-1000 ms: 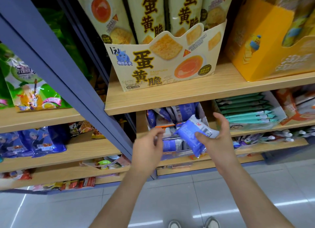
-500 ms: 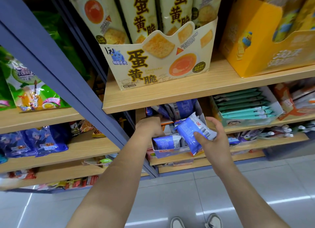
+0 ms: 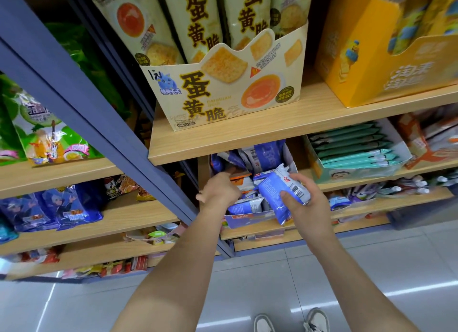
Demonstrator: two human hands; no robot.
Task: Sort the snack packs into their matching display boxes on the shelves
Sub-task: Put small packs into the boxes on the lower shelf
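My right hand (image 3: pixel 306 205) grips a blue and white snack pack (image 3: pixel 280 192) just over the front of a blue and white display box (image 3: pixel 247 219) on the second shelf. That box holds several similar blue packs (image 3: pixel 247 204), some lying loose, others upright at the back. My left hand (image 3: pixel 220 190) reaches into the left side of the same box, fingers pointing inward among the packs. Its fingertips are hidden, so what they touch is unclear.
Above, a cream egg-yolk cracker box (image 3: pixel 223 93) and a yellow box (image 3: pixel 371 66) stand on the wooden shelf (image 3: pixel 272 135). A box of teal packs (image 3: pixel 354 145) sits to the right. A blue upright post (image 3: pixel 86 103) divides the shelving. Grey tiled floor lies below.
My left hand went from in front of the shelf into the blue box. My right hand carried the blue pack closer to the box front.
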